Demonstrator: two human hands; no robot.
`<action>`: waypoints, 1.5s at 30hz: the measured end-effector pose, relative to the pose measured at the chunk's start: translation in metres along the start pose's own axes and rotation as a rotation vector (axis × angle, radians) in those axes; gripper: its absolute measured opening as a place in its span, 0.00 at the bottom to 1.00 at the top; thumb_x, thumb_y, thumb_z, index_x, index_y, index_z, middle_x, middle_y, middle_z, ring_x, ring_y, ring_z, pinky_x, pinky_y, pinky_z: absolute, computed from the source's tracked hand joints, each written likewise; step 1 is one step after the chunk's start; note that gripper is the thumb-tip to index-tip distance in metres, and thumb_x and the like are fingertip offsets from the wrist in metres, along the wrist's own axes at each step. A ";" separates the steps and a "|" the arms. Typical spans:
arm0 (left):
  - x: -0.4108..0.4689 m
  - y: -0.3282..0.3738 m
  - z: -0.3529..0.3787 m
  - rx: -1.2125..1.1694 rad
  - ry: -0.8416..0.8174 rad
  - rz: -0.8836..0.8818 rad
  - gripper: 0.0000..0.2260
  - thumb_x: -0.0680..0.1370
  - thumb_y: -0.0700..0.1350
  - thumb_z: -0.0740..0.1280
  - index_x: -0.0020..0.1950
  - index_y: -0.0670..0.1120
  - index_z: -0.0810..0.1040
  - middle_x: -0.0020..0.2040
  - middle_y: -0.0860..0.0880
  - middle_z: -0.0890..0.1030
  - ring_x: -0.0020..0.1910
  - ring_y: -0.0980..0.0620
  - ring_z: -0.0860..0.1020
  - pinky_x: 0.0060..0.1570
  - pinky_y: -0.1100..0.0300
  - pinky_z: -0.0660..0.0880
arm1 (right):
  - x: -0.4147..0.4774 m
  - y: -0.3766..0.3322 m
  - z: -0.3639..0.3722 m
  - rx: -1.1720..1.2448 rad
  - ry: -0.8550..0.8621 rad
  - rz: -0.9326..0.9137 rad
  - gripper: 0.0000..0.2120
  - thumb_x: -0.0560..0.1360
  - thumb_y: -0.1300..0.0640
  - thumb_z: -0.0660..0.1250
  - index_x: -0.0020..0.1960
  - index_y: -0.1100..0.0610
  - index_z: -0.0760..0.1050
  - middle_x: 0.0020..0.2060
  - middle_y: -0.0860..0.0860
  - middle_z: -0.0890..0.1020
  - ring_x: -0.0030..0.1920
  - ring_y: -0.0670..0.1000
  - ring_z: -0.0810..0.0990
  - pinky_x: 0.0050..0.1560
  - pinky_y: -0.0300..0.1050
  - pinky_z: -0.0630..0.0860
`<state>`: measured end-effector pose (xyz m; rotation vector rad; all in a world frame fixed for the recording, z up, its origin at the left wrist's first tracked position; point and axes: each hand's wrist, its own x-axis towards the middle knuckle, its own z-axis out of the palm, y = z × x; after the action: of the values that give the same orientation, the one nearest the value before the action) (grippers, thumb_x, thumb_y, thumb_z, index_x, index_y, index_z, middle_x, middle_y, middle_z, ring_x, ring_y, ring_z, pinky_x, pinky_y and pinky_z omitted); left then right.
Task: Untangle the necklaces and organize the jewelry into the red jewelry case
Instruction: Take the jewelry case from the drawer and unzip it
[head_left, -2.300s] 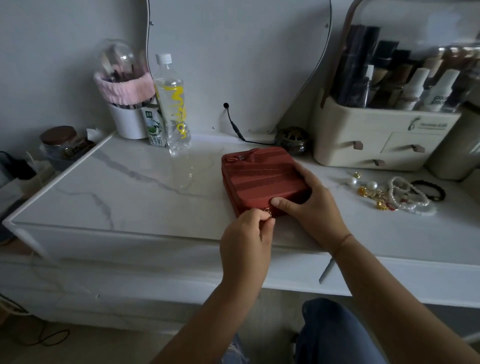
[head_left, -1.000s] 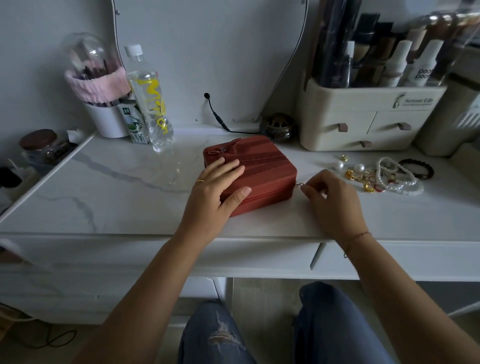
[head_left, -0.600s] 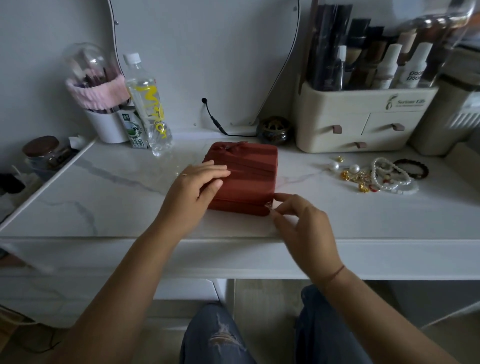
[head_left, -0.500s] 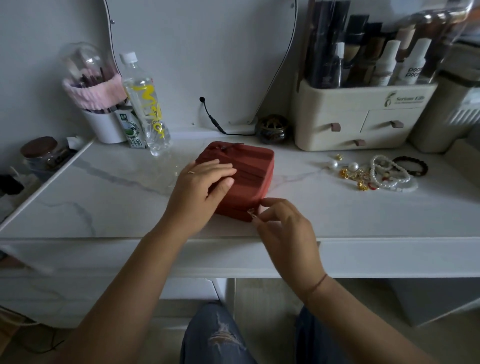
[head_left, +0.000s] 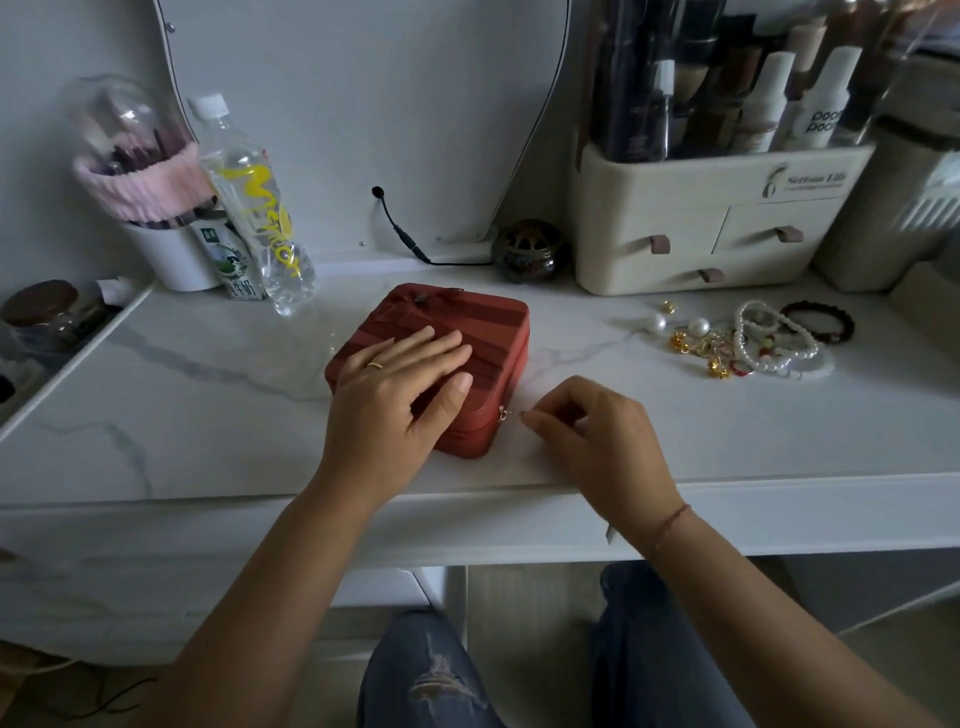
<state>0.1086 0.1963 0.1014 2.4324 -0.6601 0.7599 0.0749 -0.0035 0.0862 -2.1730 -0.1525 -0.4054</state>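
While the case (head_left: 483, 322) lies shut on the counter (head_left: 208, 395), the step in hand is unzipping it, which is the very start of the task. The left grip (head_left: 400, 387) lies flat on the lid with its fingers straight, pressing down and holding nothing. The right grip (head_left: 597, 441) sits just right of the case's near corner, thumb and forefinger curled in a pinch at the zip pull (head_left: 503, 413). The tab is too small to see clearly, so that it has hold is my judgement. The jewelry (head_left: 753, 345), a heap of pearl strands, gold bits and a dark bracelet, lies well beyond and to the right of the right grip, untouched.

The next move, I judge, calls for drawing the pull round the corner and along the side. Meanwhile the left grip must keep the light case from swivelling on the smooth counter. After that it must lift away so the lid can open.

A little over two seconds earlier the roles were reversed: the left grip pinched the pull at the near edge and the right steadied the case. Half a second ago the right grip sat tight against the near corner; now it is slightly farther out. The lid is as shut as before, and the heap has not moved.
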 end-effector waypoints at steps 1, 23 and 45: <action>0.000 0.000 0.000 0.002 0.002 0.001 0.17 0.79 0.55 0.59 0.60 0.50 0.81 0.62 0.53 0.80 0.66 0.56 0.73 0.65 0.56 0.64 | 0.005 0.002 -0.001 -0.015 0.007 0.019 0.06 0.72 0.53 0.71 0.38 0.53 0.77 0.31 0.42 0.78 0.34 0.43 0.75 0.37 0.37 0.72; 0.002 0.001 0.000 -0.023 0.030 0.004 0.18 0.81 0.54 0.56 0.59 0.48 0.81 0.61 0.51 0.80 0.66 0.54 0.74 0.65 0.48 0.67 | 0.116 0.022 0.000 -0.112 -0.062 0.199 0.11 0.74 0.53 0.70 0.38 0.60 0.80 0.34 0.54 0.82 0.36 0.51 0.78 0.45 0.51 0.79; 0.003 -0.012 -0.028 -0.805 0.201 -0.444 0.28 0.76 0.65 0.48 0.67 0.52 0.73 0.67 0.56 0.75 0.69 0.62 0.69 0.70 0.64 0.61 | 0.042 -0.022 -0.022 0.587 -0.128 0.110 0.17 0.78 0.64 0.60 0.64 0.49 0.72 0.56 0.41 0.79 0.54 0.33 0.77 0.51 0.28 0.73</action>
<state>0.1066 0.2209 0.1195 1.6424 -0.2474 0.4261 0.1038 -0.0096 0.1297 -1.6165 -0.1944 -0.1321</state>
